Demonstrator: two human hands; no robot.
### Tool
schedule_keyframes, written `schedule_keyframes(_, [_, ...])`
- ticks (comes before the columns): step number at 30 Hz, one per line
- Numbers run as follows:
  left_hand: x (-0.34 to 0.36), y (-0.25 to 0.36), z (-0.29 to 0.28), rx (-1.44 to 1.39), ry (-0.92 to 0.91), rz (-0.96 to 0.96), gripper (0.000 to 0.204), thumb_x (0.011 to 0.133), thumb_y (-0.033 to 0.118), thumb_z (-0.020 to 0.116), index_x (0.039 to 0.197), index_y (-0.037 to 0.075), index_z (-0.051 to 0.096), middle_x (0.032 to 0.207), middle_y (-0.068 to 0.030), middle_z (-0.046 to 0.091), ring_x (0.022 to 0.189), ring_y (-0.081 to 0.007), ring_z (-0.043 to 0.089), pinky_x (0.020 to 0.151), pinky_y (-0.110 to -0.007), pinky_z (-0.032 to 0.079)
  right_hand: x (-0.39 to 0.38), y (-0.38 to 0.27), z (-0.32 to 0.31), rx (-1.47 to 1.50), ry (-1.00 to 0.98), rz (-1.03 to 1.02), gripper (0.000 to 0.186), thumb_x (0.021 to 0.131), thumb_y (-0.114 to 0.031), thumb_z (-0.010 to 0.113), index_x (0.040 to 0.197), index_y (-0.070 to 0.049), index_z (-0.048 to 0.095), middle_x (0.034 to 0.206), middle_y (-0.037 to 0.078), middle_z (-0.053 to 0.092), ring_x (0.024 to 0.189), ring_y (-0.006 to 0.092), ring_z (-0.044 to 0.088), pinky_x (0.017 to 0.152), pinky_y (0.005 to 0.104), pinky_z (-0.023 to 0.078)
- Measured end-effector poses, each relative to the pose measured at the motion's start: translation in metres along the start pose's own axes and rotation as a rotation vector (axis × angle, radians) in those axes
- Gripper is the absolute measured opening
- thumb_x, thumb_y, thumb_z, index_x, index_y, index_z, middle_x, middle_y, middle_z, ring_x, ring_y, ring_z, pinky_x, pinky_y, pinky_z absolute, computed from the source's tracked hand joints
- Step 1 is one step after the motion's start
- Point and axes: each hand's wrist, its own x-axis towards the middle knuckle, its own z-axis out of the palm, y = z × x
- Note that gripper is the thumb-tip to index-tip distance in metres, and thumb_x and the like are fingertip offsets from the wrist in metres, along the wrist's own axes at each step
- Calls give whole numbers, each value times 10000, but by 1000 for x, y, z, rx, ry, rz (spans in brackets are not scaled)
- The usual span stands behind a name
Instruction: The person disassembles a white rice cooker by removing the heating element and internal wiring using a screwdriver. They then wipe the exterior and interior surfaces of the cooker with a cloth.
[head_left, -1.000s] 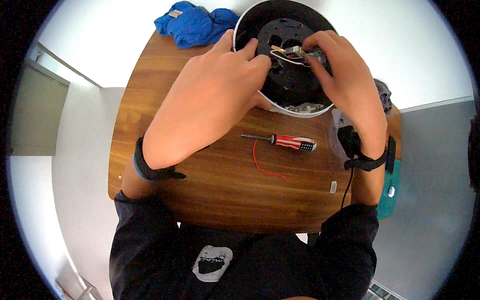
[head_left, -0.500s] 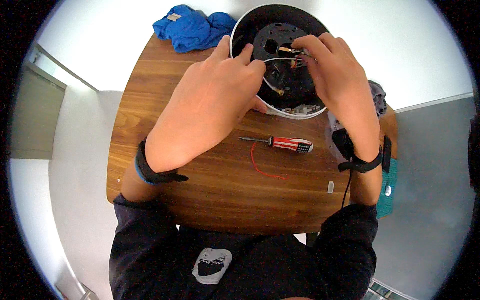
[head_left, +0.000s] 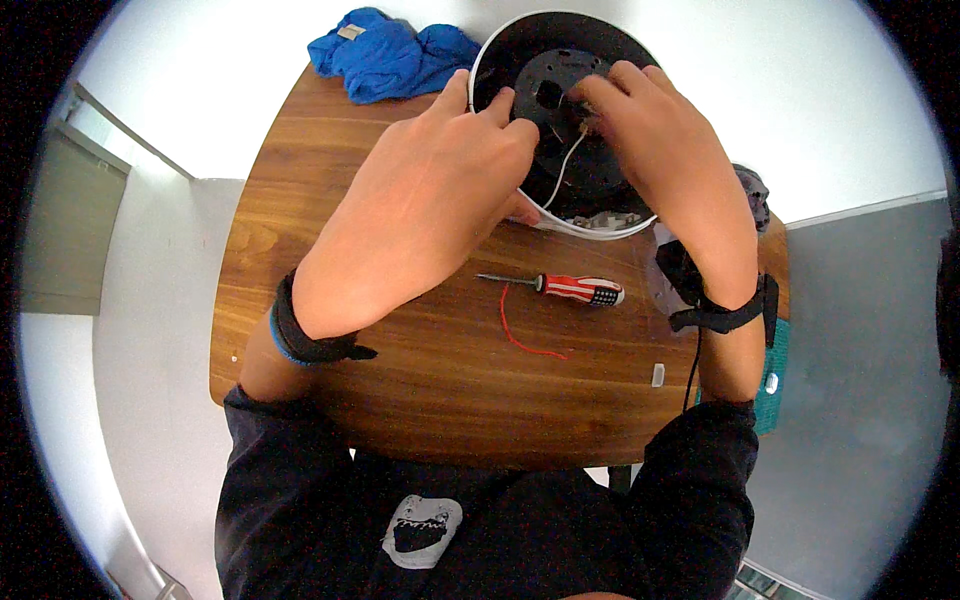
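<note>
Right hand (head_left: 665, 145): fingertips bunched at white wire (head_left: 568, 165) end, blurred, can't tell if pinching | left hand (head_left: 430, 190): clasping round housing (head_left: 560, 28), far end of surface (head_left: 440, 400) | step: wire handling, I'd say | next needs: housing steady | nearer: screwdriver (head_left: 580, 290)

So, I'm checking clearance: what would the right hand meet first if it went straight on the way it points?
The right hand would probably meet the black disc inside the round housing; depth is unclear, so it may already touch.
</note>
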Motion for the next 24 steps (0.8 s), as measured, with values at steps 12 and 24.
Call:
schedule_keyframes(12, [-2,3,0,19,-8,-15,284,853,111,832,1004,67,595,1410,-186,685,1354,-424,592,1022,-537,557,11,7,-3,128,-85,-81,208,969,-153,723,1156,-65,692,1134,128,715,1107,371,678,937,495,581])
schedule_keyframes(24, [0,4,2,25,11,-2,305,846,130,848,1009,66,598,1391,-191,693,1324,-428,608,989,-531,572,-20,22,-32,317,-253,37,428,938,-88,753,1363,-96,702,1286,134,661,1147,399,681,957,473,568])
